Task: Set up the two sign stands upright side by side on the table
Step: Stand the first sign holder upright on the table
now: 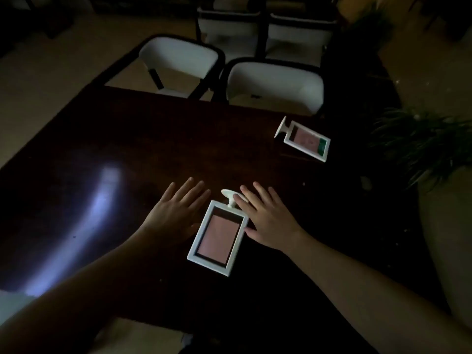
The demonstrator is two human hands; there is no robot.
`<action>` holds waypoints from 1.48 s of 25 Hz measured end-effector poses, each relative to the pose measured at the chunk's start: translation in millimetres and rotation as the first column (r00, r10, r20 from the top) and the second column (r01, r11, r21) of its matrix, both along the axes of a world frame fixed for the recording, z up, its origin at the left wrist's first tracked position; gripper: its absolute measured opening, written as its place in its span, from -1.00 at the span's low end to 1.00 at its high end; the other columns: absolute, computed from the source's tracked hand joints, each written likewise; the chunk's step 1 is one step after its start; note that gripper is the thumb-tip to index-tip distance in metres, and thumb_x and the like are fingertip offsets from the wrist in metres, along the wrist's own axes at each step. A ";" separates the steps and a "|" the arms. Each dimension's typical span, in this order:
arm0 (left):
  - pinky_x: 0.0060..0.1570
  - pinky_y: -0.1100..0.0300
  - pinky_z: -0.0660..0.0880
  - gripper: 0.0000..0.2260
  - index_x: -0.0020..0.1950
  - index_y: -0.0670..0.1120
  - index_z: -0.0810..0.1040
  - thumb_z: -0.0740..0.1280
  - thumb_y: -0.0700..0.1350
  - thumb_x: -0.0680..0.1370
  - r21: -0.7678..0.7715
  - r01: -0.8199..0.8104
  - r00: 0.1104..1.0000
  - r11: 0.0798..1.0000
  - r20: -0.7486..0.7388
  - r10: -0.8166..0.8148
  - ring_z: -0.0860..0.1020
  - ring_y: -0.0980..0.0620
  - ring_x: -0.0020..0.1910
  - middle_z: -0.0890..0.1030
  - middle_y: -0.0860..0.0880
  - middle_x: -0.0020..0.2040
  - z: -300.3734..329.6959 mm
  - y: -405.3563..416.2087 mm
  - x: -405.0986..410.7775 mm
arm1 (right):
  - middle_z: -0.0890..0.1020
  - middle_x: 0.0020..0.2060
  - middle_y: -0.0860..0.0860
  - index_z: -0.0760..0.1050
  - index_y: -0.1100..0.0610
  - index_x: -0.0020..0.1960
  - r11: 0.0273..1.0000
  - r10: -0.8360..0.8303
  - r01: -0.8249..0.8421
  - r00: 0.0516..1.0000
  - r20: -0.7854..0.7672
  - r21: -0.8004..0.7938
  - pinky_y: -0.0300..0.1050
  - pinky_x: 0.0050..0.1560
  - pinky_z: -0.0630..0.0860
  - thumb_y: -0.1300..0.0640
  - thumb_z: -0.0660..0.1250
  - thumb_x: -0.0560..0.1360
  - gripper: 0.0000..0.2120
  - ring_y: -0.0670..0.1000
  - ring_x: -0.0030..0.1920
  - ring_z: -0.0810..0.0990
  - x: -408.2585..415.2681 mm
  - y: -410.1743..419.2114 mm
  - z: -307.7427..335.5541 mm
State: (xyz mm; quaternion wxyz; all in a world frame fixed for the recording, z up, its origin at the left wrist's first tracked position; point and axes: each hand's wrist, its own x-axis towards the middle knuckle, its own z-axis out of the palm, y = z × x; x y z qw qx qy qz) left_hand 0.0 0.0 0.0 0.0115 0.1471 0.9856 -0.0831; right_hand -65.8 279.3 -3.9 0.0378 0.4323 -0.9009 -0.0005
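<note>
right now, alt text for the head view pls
Both sign stands lie flat on a dark table: the near stand between the open left hand and right hand, the far stand at right by a plant.

- I see the near sign stand (217, 237) lying flat on the bench, face up: a white frame around a pink card, its round foot pointing toward 12 o'clock.
- The far sign stand (305, 139) lies well apart, toward 1 o'clock, also on its back, white-framed with a pink card and a green strip, its foot toward 10 o'clock.
</note>
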 end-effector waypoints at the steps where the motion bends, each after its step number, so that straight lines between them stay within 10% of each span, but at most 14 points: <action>1: 0.46 -0.26 0.17 -0.24 0.62 -0.01 0.04 0.24 0.22 0.51 -0.021 0.012 0.999 1.000 0.042 -0.011 0.02 -0.17 0.58 0.09 -0.11 0.61 -8.1 -0.7 -4.0 | 0.25 0.53 0.14 0.11 0.07 0.56 0.999 -0.008 0.007 1.000 0.013 0.041 0.37 0.38 0.25 -0.13 0.45 0.38 -0.11 0.26 0.51 0.15 1.7 -3.5 -8.4; 9: 0.52 -0.13 -0.04 -0.22 0.58 0.07 -0.26 0.20 -0.22 0.56 0.005 0.141 0.978 0.990 0.152 -0.140 -0.18 -0.13 0.58 -0.15 -0.04 0.61 -72.4 -23.5 -19.1 | 0.22 0.56 0.15 0.08 0.15 0.58 0.992 -0.093 0.081 0.988 0.123 0.099 0.19 0.51 0.13 0.20 0.34 0.52 -0.29 0.19 0.56 0.11 17.9 -14.4 -59.8; 22: 0.51 -0.06 0.08 -0.27 0.60 0.00 -0.08 0.28 -0.16 0.55 0.277 0.185 0.963 0.943 0.141 -0.230 0.02 -0.02 0.58 0.06 -0.04 0.61 -78.4 -21.5 -11.8 | 0.46 0.40 0.22 0.39 0.29 0.41 0.977 -0.143 0.162 0.980 0.139 -0.139 0.04 0.39 0.26 0.29 0.48 0.42 -0.41 0.18 0.42 0.41 26.5 -9.9 -69.8; 37: 0.25 -0.01 0.46 -0.49 0.47 -0.11 0.39 0.42 -0.18 0.54 0.774 -0.120 0.986 0.622 0.166 -0.016 0.46 -0.05 0.37 0.45 -0.06 0.44 -27.9 -3.2 -16.3 | 0.68 0.13 0.14 0.60 0.20 0.24 0.662 -0.228 0.496 0.847 0.480 -0.562 -0.11 0.08 0.54 0.24 0.37 0.53 -0.71 0.11 0.10 0.66 9.4 -18.6 -40.4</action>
